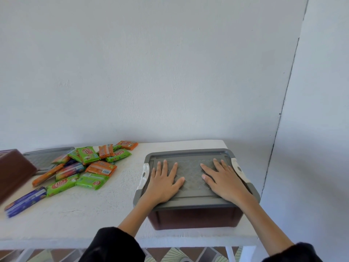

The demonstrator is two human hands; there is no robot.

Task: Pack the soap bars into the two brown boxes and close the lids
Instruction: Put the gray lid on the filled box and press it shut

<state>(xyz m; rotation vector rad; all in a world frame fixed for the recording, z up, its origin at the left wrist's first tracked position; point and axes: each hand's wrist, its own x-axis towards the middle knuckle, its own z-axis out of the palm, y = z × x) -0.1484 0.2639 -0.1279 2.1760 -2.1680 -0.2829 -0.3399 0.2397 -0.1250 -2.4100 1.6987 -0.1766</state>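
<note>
- The left hand (164,181) and right hand (224,181) lie flat, fingers straight and spread, on the grey lid (190,167) of 1 brown box (196,217), likely seating it evenly.
- The soap bars (88,167) lie heaped on the table (94,214) beside the other brown box (13,171), unpacked.

White table (98,216), pale wall (170,72)

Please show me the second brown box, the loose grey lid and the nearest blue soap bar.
second brown box (15,172), head view, on its brown wall.
loose grey lid (40,160), head view, on its bare patterned top.
nearest blue soap bar (25,202), head view, middle of its wrapper.
</note>
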